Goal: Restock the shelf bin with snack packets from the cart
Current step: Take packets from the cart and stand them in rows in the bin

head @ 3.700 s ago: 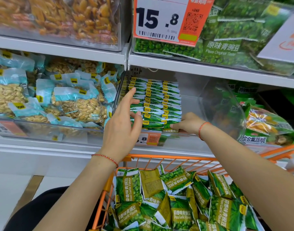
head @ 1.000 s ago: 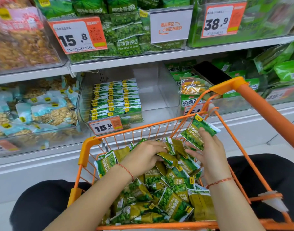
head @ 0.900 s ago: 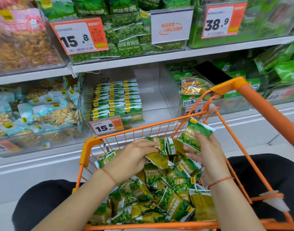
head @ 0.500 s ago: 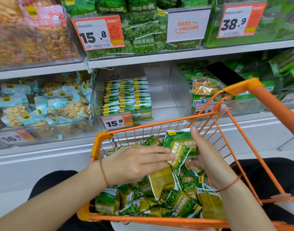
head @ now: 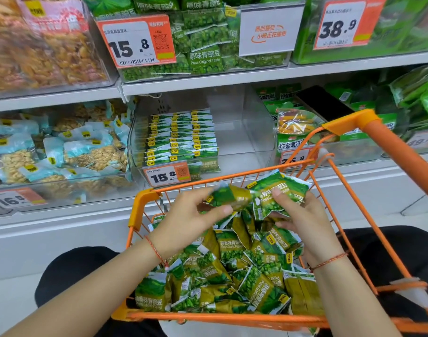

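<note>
Overhead, glossy green crinkled plastic snack packets (head: 222, 271) heap in the orange wire cart (head: 145, 205). Left hand (head: 183, 222) pinches one green-gold packet (head: 228, 197); right hand (head: 303, 215) clamps thumb and fingers on a pea-printed packet (head: 278, 193). Beyond, the clear plastic shelf bin (head: 242, 132) holds flat stacked rows.
</note>
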`<state>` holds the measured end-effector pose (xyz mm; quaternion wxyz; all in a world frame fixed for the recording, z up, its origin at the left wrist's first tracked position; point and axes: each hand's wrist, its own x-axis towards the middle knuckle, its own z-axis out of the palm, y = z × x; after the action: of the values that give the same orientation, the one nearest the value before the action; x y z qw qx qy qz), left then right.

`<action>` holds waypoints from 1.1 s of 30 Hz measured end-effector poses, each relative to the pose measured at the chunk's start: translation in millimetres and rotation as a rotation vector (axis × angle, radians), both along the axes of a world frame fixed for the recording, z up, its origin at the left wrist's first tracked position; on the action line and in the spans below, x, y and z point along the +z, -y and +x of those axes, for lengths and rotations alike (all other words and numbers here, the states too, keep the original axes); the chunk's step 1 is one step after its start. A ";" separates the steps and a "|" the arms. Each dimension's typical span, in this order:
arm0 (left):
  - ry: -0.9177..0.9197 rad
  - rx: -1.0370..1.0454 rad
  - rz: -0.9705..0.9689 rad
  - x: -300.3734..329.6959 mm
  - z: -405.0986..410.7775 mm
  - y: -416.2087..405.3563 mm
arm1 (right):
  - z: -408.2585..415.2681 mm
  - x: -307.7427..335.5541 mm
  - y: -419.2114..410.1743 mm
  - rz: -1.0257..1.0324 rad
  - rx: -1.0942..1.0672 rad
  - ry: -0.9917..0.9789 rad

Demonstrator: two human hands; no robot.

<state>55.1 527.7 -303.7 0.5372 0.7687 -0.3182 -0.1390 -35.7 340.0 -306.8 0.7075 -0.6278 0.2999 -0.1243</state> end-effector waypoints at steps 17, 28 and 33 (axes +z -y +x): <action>-0.519 0.077 -0.128 7.3 -16.7 31.7 | -0.5 1.7 -3.3 0.135 -0.061 0.121; -0.592 0.126 -0.182 14.5 -14.6 46.4 | 0.3 9.2 -8.1 0.247 0.037 0.197; -0.327 0.086 0.063 15.1 -16.5 49.8 | -2.8 6.3 -9.7 0.074 0.093 0.159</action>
<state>38.6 478.0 -288.6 0.5628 0.7652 -0.1888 -0.2491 -38.5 349.6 -300.5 0.7568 -0.6026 0.2175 -0.1298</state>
